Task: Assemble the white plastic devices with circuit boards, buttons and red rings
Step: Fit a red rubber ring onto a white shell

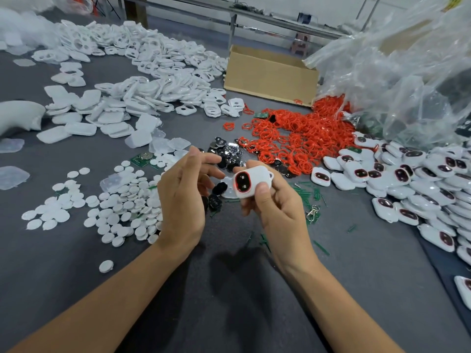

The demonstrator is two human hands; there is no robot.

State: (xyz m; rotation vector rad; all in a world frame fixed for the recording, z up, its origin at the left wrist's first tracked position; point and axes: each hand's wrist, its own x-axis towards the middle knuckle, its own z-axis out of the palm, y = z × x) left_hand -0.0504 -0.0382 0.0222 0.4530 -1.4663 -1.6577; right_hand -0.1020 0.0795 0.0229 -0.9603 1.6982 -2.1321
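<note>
My right hand (275,207) grips a white plastic device (251,182) with a red ring and two dark buttons on its face, held above the grey table. My left hand (183,197) hovers just left of it, fingers loosely curved and holding nothing. Behind the hands lie black buttons (225,152), a heap of red rings (293,138) and a green circuit board (141,159). White round discs (119,202) are spread at the left. Finished devices (413,179) are piled at the right.
White plastic shells (142,80) cover the far left of the table. An open cardboard box (270,75) stands at the back, and crumpled clear plastic bags (397,72) rise at the right. Green offcuts (316,194) lie near my right hand.
</note>
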